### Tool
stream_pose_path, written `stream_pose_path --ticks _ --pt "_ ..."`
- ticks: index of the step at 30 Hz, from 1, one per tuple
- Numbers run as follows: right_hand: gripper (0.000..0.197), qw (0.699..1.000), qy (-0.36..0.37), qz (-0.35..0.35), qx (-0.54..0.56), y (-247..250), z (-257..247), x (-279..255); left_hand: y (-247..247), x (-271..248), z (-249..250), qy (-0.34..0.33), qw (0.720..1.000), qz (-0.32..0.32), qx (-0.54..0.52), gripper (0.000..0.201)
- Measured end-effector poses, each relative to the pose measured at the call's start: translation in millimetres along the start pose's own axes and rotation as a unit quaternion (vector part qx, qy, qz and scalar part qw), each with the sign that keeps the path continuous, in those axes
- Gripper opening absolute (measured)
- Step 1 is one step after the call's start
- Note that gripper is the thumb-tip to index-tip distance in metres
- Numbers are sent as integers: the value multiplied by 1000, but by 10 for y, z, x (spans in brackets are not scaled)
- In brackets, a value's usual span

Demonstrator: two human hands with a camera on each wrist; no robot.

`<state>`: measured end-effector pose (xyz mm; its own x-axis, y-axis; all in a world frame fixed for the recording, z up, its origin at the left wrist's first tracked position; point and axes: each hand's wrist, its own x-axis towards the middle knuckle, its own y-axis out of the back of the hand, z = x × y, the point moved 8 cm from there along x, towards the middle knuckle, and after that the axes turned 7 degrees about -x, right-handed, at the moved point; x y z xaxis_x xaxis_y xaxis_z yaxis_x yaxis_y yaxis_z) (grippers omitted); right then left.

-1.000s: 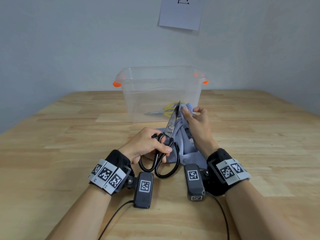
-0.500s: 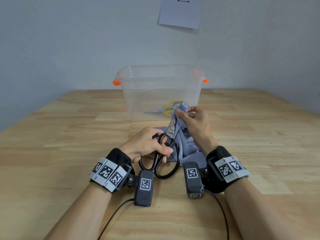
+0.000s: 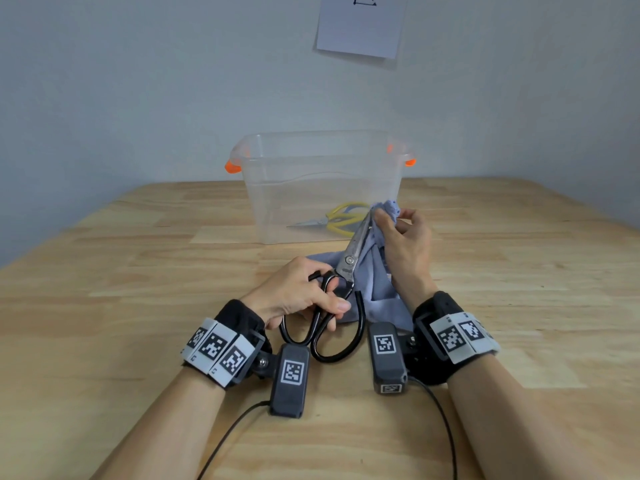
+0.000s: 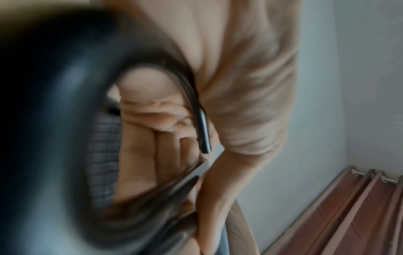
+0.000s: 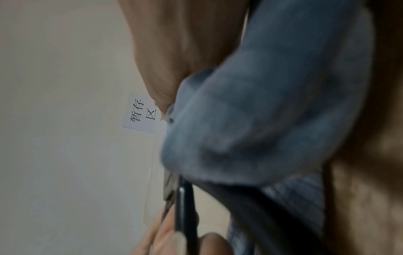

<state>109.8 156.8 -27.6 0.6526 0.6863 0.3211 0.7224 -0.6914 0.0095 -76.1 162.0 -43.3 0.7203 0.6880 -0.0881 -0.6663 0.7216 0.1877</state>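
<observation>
Large black-handled scissors [image 3: 346, 271] point up and away from me, steel blades together. My left hand [image 3: 304, 292] grips their handles, fingers curled through the loops; the wrist view shows the black handle [image 4: 202, 131] against my curled fingers, blurred. My right hand [image 3: 398, 237] pinches a pale blue cloth [image 3: 377, 289] around the upper blade near its tip. The cloth [image 5: 261, 112] drapes from that pinch down to the wooden table [image 3: 138, 306].
A clear plastic bin [image 3: 322, 188] with orange handles stands just beyond the hands, holding yellow-handled scissors [image 3: 336, 220]. A paper sheet [image 3: 360, 26] hangs on the wall behind; the right wrist view shows its printed label [image 5: 141, 115]. Bare table lies left and right.
My right hand slid the cloth along the blade, down toward the pivot half a second ago and back up to the tip now. The left hand kept its grip.
</observation>
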Motion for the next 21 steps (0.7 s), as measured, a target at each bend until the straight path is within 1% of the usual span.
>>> stream_pose_path --ticks 3,5,7,9,12,16,18,21 --pt "19 1000 -2 22 13 87 34 46 64 17 8 -12 999 25 -15 32" --pt "13 1000 8 -9 13 49 24 62 103 28 18 -22 999 45 -18 31" --pt "10 997 17 -71 -17 -63 10 58 125 29 18 -29 998 57 -17 30" --pt "13 989 14 -131 -59 -198 20 32 145 33 2 -28 998 62 -17 29" --pt "20 979 -30 -185 -87 -308 56 0 162 50 -25 -19 998 65 -19 28" --pt "15 964 -72 -253 -45 -411 74 -61 165 65 -84 -2 998 58 -29 30" --pt "13 958 -95 -272 -11 -443 67 -81 163 72 -95 -1 998 52 -30 30" --pt "18 950 -111 -290 11 -447 44 -77 154 89 -94 -1 999 45 -30 30"
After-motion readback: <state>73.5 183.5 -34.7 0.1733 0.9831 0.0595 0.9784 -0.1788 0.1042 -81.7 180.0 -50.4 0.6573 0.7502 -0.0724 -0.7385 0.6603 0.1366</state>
